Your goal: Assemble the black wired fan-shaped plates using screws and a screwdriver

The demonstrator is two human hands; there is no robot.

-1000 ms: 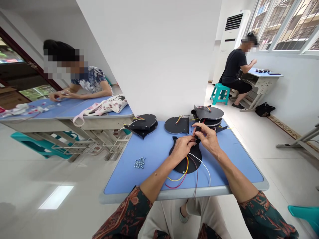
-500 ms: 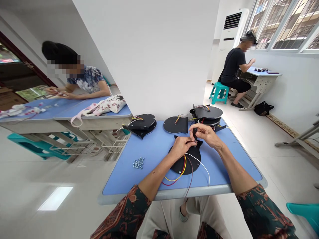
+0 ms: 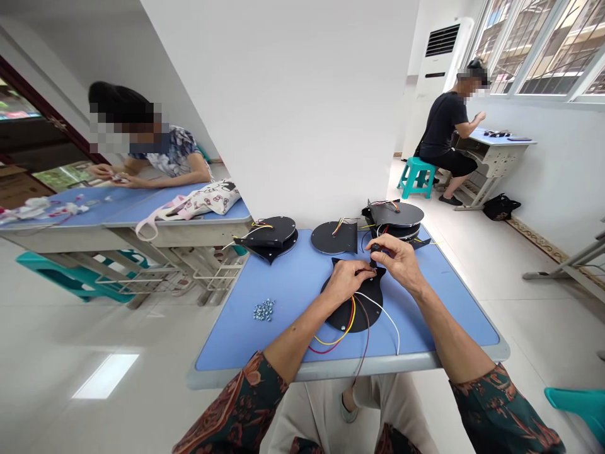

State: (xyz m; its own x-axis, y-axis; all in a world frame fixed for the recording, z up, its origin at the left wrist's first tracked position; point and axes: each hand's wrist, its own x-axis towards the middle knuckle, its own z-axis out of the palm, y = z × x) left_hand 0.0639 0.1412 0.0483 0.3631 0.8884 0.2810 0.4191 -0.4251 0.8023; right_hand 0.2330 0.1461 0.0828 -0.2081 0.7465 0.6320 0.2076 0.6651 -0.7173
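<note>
A black round plate assembly (image 3: 359, 315) with pointed ears at its far side lies flat before me, with red, yellow, brown and white wires (image 3: 384, 310) trailing toward the table's near edge. My right hand (image 3: 397, 260) is closed around a short black screwdriver (image 3: 374, 253), held upright over the plate's far right ear. Beside its tip, my left hand (image 3: 348, 277) rests on the plate with fingertips pinched together; whatever they hold is too small to make out. Silver screws (image 3: 343, 328) show on the plate's near edge.
Loose screws (image 3: 263, 309) lie in a small pile on the blue table (image 3: 293, 290). Similar black assemblies stand along its far side: one left (image 3: 274, 233), one in the middle (image 3: 331, 238), stacked ones right (image 3: 397, 214). Two people sit at other desks.
The right hand has shifted slightly and its fingers have turned around the screwdriver's handle. The left hand stays on the plate. The whole view has moved a little.
</note>
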